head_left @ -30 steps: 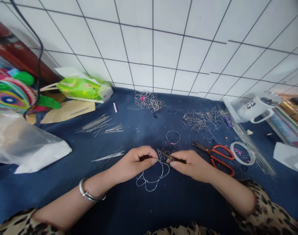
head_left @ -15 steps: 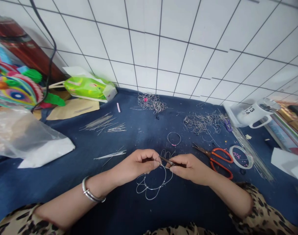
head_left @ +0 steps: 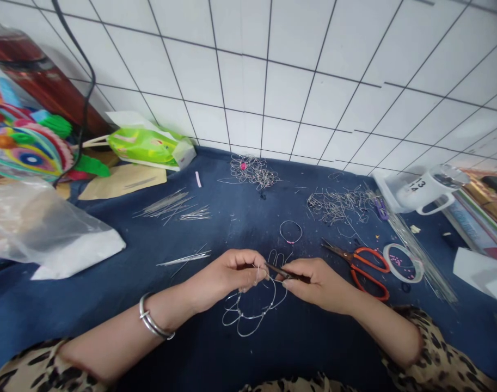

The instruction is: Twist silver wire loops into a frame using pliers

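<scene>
My left hand [head_left: 242,270] pinches a silvery wire ring [head_left: 252,317] between thumb and fingertips. Thin looped petals hang from the ring below my fingers. My right hand [head_left: 309,280] is closed around a slim dark metal tool [head_left: 277,269], which looks like tweezers or small pliers; its handle is mostly hidden in the palm. The tool's tip meets the wire at my left fingertips. Just beyond my hands lies a bent wire piece with narrow loops [head_left: 277,256]. A small wire ring with pink beads [head_left: 290,232] lies farther back.
Orange-handled scissors [head_left: 358,264] and a round dish of pink beads [head_left: 403,263] lie right of my hands. Tangled wire [head_left: 333,204] and straight wire lengths [head_left: 183,258] are spread on the blue cloth [head_left: 248,218]. A white mug [head_left: 425,190] stands far right, a plastic bag [head_left: 77,239] left.
The hanging wire ring has swung slightly left and down. The tool's tip has shifted a little at the left fingertips; both hands stay nearly in place.
</scene>
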A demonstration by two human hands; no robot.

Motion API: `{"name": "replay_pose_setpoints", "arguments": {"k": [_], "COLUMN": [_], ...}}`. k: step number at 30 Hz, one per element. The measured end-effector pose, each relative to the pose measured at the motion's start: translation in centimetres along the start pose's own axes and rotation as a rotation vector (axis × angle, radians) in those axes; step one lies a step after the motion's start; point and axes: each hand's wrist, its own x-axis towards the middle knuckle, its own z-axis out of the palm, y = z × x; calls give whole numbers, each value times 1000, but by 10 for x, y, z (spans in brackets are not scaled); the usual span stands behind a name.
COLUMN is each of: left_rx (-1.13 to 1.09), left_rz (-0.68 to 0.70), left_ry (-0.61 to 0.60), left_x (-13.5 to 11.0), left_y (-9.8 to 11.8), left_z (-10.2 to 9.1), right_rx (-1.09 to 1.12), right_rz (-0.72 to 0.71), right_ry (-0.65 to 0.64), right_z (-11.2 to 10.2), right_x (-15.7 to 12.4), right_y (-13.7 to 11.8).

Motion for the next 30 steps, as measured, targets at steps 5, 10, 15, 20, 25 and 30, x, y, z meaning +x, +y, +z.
{"name": "replay_pose_setpoints", "arguments": {"k": [5, 10, 15, 20, 25, 30], "left_rx": [139, 393, 576, 689, 787, 825], "left_rz": [24, 84, 118, 167, 266, 311], "left_ry": [88, 249, 339, 418, 503, 530], "left_x": [-2, -2, -2, -2, -2, -4], "left_y": [5, 8, 5, 4, 3, 1], "left_z": [3, 6, 10, 14, 18, 20], "right_rx": [-80, -364, -563, -658, -716, -738], "right_rz": [22, 23, -19, -12, 19, 29], "right_ry": [15, 154, 214, 246, 282, 292], "right_z": [-4, -6, 3, 13, 21, 25], "right_x": [-2, -7, -10, -10, -9, -7], "right_y": [-4, -9, -5, -5, -8, -11]}}
